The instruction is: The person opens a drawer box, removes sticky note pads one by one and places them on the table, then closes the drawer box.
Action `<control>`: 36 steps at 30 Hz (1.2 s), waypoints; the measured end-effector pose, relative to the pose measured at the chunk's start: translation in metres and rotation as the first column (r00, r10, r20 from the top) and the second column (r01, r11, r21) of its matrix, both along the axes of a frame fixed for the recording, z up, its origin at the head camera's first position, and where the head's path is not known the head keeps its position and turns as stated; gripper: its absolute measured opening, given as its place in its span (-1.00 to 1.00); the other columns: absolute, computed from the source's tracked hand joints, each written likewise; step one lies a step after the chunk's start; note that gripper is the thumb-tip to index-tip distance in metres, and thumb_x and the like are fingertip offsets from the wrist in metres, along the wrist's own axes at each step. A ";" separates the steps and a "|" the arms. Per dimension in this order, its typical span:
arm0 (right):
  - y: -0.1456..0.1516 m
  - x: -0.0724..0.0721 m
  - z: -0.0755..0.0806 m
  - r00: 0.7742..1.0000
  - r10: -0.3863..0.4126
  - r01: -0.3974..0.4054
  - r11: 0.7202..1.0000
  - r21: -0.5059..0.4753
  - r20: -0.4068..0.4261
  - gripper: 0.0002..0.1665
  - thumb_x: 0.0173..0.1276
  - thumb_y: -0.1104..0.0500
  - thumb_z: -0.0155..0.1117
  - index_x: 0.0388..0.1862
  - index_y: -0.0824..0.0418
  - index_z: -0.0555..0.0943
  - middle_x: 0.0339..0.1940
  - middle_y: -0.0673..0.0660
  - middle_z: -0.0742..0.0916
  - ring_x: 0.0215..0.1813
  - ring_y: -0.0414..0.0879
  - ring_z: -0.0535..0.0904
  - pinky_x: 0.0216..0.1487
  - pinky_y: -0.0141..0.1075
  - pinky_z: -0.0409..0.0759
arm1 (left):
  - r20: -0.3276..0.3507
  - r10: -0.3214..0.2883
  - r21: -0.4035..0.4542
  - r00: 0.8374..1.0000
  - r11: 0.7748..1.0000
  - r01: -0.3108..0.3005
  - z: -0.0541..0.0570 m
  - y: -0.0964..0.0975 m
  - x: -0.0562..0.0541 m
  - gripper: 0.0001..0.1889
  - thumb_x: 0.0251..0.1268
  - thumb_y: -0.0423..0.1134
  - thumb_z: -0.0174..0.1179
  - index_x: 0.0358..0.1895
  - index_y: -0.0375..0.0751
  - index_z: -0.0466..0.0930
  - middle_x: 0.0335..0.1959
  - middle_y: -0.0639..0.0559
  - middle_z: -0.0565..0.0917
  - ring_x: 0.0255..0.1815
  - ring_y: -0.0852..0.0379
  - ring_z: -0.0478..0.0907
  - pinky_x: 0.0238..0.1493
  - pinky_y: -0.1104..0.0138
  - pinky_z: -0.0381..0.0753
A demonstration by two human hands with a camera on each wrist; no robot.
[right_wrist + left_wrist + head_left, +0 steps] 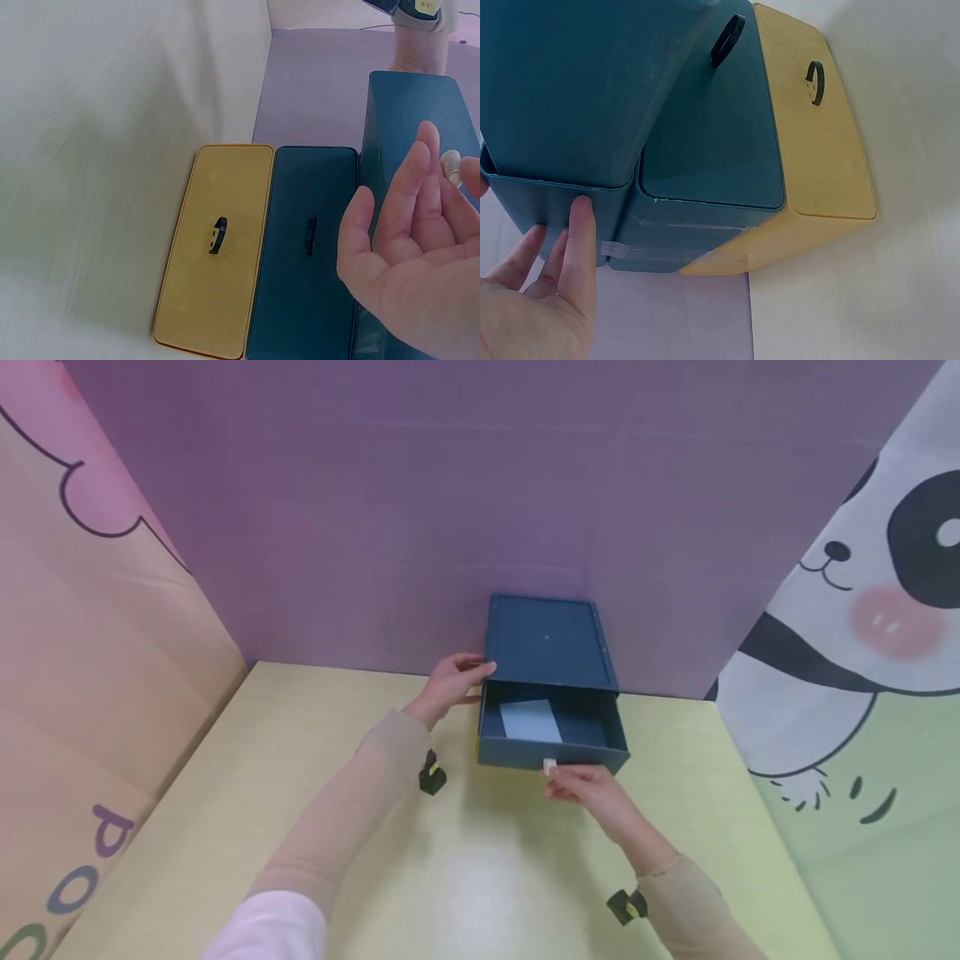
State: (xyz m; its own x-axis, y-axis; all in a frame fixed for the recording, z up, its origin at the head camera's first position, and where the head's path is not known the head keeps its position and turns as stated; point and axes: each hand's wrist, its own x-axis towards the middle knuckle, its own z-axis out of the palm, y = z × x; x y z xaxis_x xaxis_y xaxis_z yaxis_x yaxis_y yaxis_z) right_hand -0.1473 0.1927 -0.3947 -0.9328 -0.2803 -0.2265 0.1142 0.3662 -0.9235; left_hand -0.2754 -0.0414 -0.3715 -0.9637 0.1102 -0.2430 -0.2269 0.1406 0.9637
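A blue drawer box [551, 639] stands against the back wall, its top drawer [517, 754] pulled out toward me. Inside the drawer lies a pale rectangular sheet [531, 721]. My right hand [588, 789] pinches the small white knob [550, 765] on the drawer front; the knob [450, 166] also shows by the thumb in the right wrist view. My left hand [450, 685] touches the left side of the box near its front edge. In the left wrist view, that hand's fingers [580, 232] are straight, with their tips against the side wall.
Below are another blue drawer [712, 127] and a yellow drawer [817, 142], both closed with black handles. The pale yellow table [480, 877] extends toward me. A purple wall [375, 527] rises behind, with printed panels left and right.
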 end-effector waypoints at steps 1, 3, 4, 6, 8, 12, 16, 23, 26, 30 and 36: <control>0.000 0.000 0.000 1.000 0.003 -0.003 1.000 -0.002 0.000 -0.53 0.45 0.10 0.08 0.04 0.53 0.55 -0.33 0.07 0.75 -0.26 -0.22 0.64 0.09 -0.17 0.63 | 0.002 0.001 -0.001 1.000 1.000 -0.001 0.000 0.000 0.000 -0.44 0.29 -0.05 0.20 0.30 -0.18 0.36 0.23 -0.12 0.47 0.20 -0.08 0.45 0.09 0.08 0.61; 0.001 0.001 -0.001 1.000 0.004 -0.004 1.000 -0.003 0.002 -0.53 0.45 0.11 0.09 0.04 0.53 0.55 -0.33 0.09 0.75 -0.25 -0.20 0.65 0.09 -0.17 0.63 | 0.003 0.001 -0.002 1.000 1.000 -0.001 0.000 0.000 0.000 -0.44 0.29 -0.05 0.20 0.30 -0.18 0.36 0.23 -0.12 0.47 0.20 -0.08 0.45 0.09 0.08 0.61; 0.001 0.001 -0.001 1.000 0.004 -0.004 1.000 -0.002 0.002 -0.53 0.45 0.10 0.09 0.04 0.52 0.55 -0.32 0.10 0.75 -0.24 -0.20 0.65 0.09 -0.16 0.63 | 0.003 0.001 0.000 1.000 1.000 -0.001 0.000 0.000 0.000 -0.44 0.29 -0.05 0.21 0.29 -0.18 0.36 0.23 -0.12 0.47 0.20 -0.08 0.45 0.09 0.07 0.61; 0.001 0.002 0.000 1.000 0.003 -0.003 1.000 0.001 0.003 -0.53 0.44 0.10 0.09 0.03 0.51 0.56 -0.32 0.11 0.75 -0.24 -0.19 0.66 0.09 -0.16 0.62 | 0.002 0.002 0.003 1.000 1.000 -0.002 0.000 0.000 0.000 -0.44 0.29 -0.05 0.20 0.29 -0.19 0.37 0.23 -0.12 0.47 0.20 -0.08 0.45 0.09 0.08 0.60; 0.002 0.002 0.000 1.000 0.010 -0.010 1.000 0.008 -0.002 -0.53 0.44 0.09 0.09 0.03 0.51 0.56 -0.31 0.13 0.75 -0.23 -0.19 0.66 0.09 -0.16 0.63 | 0.002 0.002 0.006 1.000 1.000 -0.002 0.000 0.000 0.000 -0.45 0.29 -0.05 0.20 0.29 -0.19 0.37 0.23 -0.12 0.47 0.20 -0.08 0.45 0.09 0.07 0.60; 0.002 0.004 0.000 0.999 0.034 -0.033 0.999 0.018 -0.021 -0.52 0.44 0.09 0.10 0.03 0.52 0.56 -0.29 0.16 0.75 -0.22 -0.18 0.66 0.06 -0.20 0.64 | 0.004 0.004 0.001 1.000 1.000 -0.004 0.000 0.000 -0.001 -0.44 0.29 -0.04 0.20 0.30 -0.18 0.36 0.23 -0.12 0.47 0.20 -0.08 0.45 0.10 0.07 0.60; 0.003 0.006 0.001 0.998 0.054 -0.053 0.998 0.031 -0.029 -0.53 0.44 0.08 0.11 0.02 0.50 0.57 -0.28 0.20 0.75 -0.17 -0.05 0.67 0.07 -0.19 0.63 | 0.004 0.010 0.000 1.000 1.000 -0.010 0.000 0.001 0.000 -0.44 0.28 -0.05 0.21 0.29 -0.18 0.37 0.23 -0.12 0.47 0.20 -0.08 0.45 0.09 0.07 0.60; 0.005 0.010 0.002 0.996 0.084 -0.082 0.994 0.071 -0.035 -0.54 0.43 0.06 0.12 -0.01 0.47 0.60 -0.28 0.18 0.76 -0.12 0.09 0.66 0.14 -0.02 0.57 | -0.002 0.009 0.000 1.000 1.000 -0.009 0.000 0.001 0.000 -0.44 0.29 -0.05 0.20 0.29 -0.19 0.37 0.23 -0.12 0.47 0.21 -0.09 0.45 0.10 0.07 0.60; 0.004 0.012 0.002 0.995 0.089 -0.086 0.994 0.071 -0.039 -0.56 0.43 0.07 0.12 -0.05 0.47 0.61 -0.29 0.19 0.76 -0.18 0.02 0.67 0.18 0.07 0.51 | -0.012 0.010 0.002 1.000 1.000 -0.010 0.000 0.001 -0.001 -0.44 0.29 -0.04 0.21 0.29 -0.19 0.37 0.23 -0.12 0.47 0.20 -0.09 0.45 0.10 0.07 0.60; 0.004 0.016 0.002 0.995 0.095 -0.093 0.994 0.059 -0.030 -0.57 0.42 0.06 0.12 -0.09 0.45 0.63 -0.30 0.20 0.77 -0.24 -0.10 0.67 0.23 0.23 0.38 | -0.022 0.006 0.004 1.000 1.000 -0.006 -0.001 0.001 -0.001 -0.45 0.29 -0.05 0.21 0.28 -0.19 0.38 0.20 -0.12 0.49 0.18 -0.08 0.46 0.09 0.08 0.61; 0.005 0.021 0.001 0.992 0.122 -0.120 0.992 0.033 -0.034 -0.58 0.42 0.11 0.12 -0.03 0.47 0.60 -0.30 0.27 0.76 -0.30 -0.10 0.68 0.21 0.22 0.40 | -0.015 0.002 -0.009 1.000 1.000 -0.002 -0.002 0.000 -0.001 -0.46 0.29 -0.05 0.20 0.28 -0.18 0.38 0.18 -0.11 0.49 0.17 -0.07 0.47 0.10 0.08 0.60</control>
